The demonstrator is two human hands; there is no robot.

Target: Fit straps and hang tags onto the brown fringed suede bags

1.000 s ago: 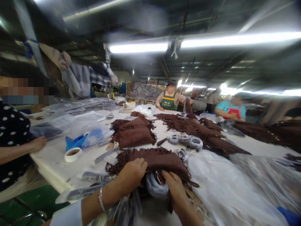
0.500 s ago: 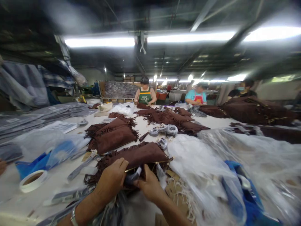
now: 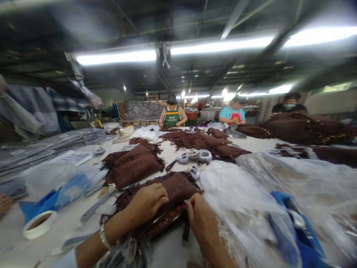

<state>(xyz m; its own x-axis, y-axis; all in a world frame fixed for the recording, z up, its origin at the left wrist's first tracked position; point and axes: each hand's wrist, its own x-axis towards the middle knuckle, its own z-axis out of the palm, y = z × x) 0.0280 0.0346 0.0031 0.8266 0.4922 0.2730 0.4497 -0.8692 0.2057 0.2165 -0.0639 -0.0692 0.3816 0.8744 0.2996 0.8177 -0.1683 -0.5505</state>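
Fingers of the bare right hand are pinched together at the right end of the long, dark-brown, fringed, suede-like bag; the small piece between them is too tiny to name. The left hand lies bent over the bag's top, and whether it clamps the cloth I cannot tell. That bag is lying on the white tabletop, right in front of the person, its gold-edged mouth facing them.

Half a second ago, both hands were at the middle of that mouth with a grey, plastic-looking bundle between them. Now the bundle is out of sight, a red-and-dark patterned cloth shows along the opening, and the right hand is over at the end. My judgement: handling has shifted from the contents to the mouth itself.

Room is uneven. Bare tabletop lies to the left, towards the round white tape roll. Just behind sit 2 or more similar brown fringed bags; crumpled, translucent white plastic sheeting crowds the right forearm's side.
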